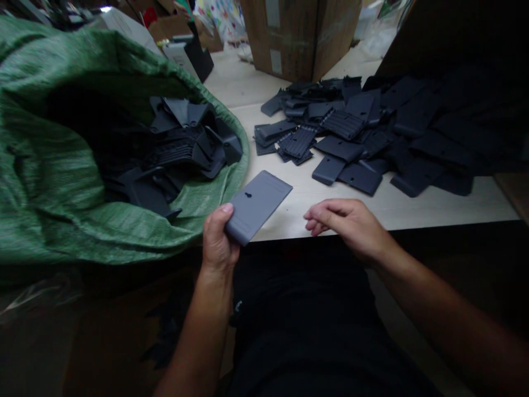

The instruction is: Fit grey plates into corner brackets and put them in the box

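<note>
My left hand (219,237) grips a flat dark grey plastic cover (258,203) by its near left corner, the thumb on top. The cover has a small keyhole-shaped slot and is tilted above the table's front edge. To its right, apart from it, is my right hand (341,223), with its fingers curled in and the thumb pressed against them. Whether anything is inside those fingers is hidden. Beyond my right hand lies a loose heap of similar dark plastic covers (343,149), some showing their ribbed undersides.
A green woven sack (37,209) gapes open at the left, with dark plastic parts (177,149) inside. Across the pale table (235,82) stands a cardboard box (285,33). Another box-like panel (446,33) rises at the right, in shadow.
</note>
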### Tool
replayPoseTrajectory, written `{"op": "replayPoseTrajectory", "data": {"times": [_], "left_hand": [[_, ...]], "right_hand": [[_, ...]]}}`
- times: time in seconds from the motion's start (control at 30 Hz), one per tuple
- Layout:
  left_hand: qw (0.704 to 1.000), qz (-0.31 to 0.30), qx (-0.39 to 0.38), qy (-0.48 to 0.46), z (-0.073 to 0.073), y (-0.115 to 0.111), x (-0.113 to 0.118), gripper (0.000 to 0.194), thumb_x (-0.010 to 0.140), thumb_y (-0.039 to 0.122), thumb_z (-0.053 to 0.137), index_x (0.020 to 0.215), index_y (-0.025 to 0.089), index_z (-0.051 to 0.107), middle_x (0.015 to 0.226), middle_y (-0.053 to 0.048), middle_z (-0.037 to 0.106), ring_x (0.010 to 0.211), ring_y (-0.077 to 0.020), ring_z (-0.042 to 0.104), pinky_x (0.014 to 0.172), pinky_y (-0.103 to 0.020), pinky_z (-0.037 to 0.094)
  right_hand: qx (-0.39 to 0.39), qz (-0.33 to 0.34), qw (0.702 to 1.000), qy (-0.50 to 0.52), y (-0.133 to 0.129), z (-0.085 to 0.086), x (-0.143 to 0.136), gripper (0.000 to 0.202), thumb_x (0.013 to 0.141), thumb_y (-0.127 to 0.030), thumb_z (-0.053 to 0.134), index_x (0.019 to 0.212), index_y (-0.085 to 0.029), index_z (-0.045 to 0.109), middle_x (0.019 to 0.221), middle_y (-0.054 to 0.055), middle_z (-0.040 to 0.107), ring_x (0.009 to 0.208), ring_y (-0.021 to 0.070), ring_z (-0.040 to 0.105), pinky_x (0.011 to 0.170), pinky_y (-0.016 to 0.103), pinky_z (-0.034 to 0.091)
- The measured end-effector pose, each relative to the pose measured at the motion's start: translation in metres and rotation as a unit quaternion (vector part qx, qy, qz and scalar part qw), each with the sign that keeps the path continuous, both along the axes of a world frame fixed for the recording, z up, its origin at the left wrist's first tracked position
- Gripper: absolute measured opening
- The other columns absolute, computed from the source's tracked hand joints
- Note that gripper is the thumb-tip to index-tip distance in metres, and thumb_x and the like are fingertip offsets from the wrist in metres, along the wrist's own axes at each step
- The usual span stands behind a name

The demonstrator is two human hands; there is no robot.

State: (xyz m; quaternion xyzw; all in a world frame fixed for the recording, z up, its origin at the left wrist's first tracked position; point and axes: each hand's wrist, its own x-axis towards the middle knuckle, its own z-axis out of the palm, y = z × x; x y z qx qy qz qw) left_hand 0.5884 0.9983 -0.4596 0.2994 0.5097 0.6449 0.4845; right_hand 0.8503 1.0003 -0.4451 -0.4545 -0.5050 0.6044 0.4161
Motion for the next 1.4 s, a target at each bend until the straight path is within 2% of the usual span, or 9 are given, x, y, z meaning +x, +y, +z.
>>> {"op": "replayPoseTrajectory", "data": {"times": [0.07,0.17,0.3,0.47,0.63,0.73,0.9,1.3,1.4], "left_hand": [[0.999,-0.039,0.000,0.020,-0.003,-0.003,0.004,0.037,0.078,0.048,0.083,0.068,0.018,0.063,0.064,0.001,0.053,0.054,-0.0104,0.046,0.050,-0.023,0.038],[0.991,-0.119,-0.006,0.068,-0.006,-0.011,0.014,0.045,0.082,0.051,0.082,0.064,0.019,0.056,0.059,0.002,0.047,0.053,-0.0109,0.042,0.051,-0.025,0.034],[0.986,-0.155,0.009,0.064,-0.002,-0.015,0.016,0.043,0.081,0.050,0.082,0.065,0.019,0.058,0.060,0.002,0.051,0.056,-0.0120,0.045,0.055,-0.025,0.038],[0.976,-0.206,-0.016,-0.066,0.007,-0.009,0.011,0.048,0.088,0.065,0.067,0.079,0.018,0.073,0.075,-0.007,0.071,0.074,-0.0240,0.069,0.066,-0.032,0.054],[0.916,-0.343,-0.125,-0.164,0.009,-0.005,0.025,0.041,0.087,0.053,0.071,0.101,0.015,0.070,0.086,-0.013,0.079,0.088,-0.0313,0.077,0.081,-0.039,0.060],[0.924,-0.312,-0.091,-0.200,0.009,-0.009,0.041,0.022,0.086,0.035,0.067,0.099,0.018,0.063,0.083,-0.011,0.079,0.088,-0.0301,0.078,0.089,-0.042,0.060],[0.947,-0.273,-0.027,-0.165,0.011,-0.015,0.057,0.012,0.092,0.031,0.060,0.094,0.019,0.059,0.078,-0.010,0.079,0.082,-0.0276,0.077,0.098,-0.046,0.058],[0.952,-0.271,-0.028,-0.142,0.022,-0.025,0.066,0.013,0.095,0.032,0.056,0.094,0.020,0.061,0.079,-0.008,0.079,0.090,-0.0299,0.078,0.097,-0.047,0.059],[0.953,-0.278,-0.011,-0.118,0.029,-0.027,0.060,0.013,0.097,0.032,0.057,0.095,0.020,0.061,0.080,-0.008,0.079,0.092,-0.0303,0.079,0.100,-0.049,0.058]], "right_hand": [[-0.083,0.071,0.992,0.069,-0.007,-0.006,-0.015,0.052,0.083,-0.066,0.087,0.097,-0.016,0.083,0.092,0.010,0.082,0.075,0.0191,0.076,0.069,0.030,0.062],[-0.159,0.088,0.969,0.165,-0.012,-0.012,-0.037,0.049,0.085,-0.061,0.088,0.100,-0.016,0.082,0.099,0.011,0.083,0.082,0.0201,0.078,0.077,0.032,0.064],[-0.136,0.055,0.964,0.223,-0.015,-0.012,-0.052,0.044,0.081,-0.055,0.092,0.100,-0.017,0.083,0.098,0.010,0.083,0.088,0.0235,0.079,0.089,0.041,0.064],[0.066,0.172,0.983,0.019,-0.021,-0.007,-0.039,0.026,0.092,-0.045,0.083,0.102,-0.021,0.084,0.097,0.005,0.083,0.101,0.0269,0.077,0.098,0.042,0.059],[0.183,0.234,0.929,-0.220,-0.025,-0.010,-0.029,0.016,0.097,-0.033,0.076,0.097,-0.018,0.081,0.087,0.006,0.077,0.075,0.0214,0.067,0.073,0.033,0.050],[0.137,0.201,0.960,-0.142,-0.032,-0.017,-0.034,0.026,0.096,-0.044,0.078,0.099,-0.018,0.079,0.093,0.005,0.077,0.084,0.0229,0.068,0.077,0.032,0.052],[0.099,0.109,0.989,-0.001,-0.046,-0.025,-0.042,0.031,0.093,-0.047,0.082,0.105,-0.019,0.078,0.108,0.006,0.076,0.105,0.0256,0.068,0.106,0.038,0.051],[0.111,0.005,0.993,0.032,-0.061,-0.022,-0.045,0.032,0.087,-0.047,0.087,0.085,-0.019,0.074,0.106,0.007,0.076,0.102,0.0272,0.068,0.098,0.037,0.054],[0.111,0.041,0.993,0.030,-0.058,-0.013,-0.047,0.032,0.085,-0.048,0.089,0.088,-0.019,0.076,0.107,0.006,0.076,0.100,0.0268,0.067,0.100,0.039,0.054]]}}
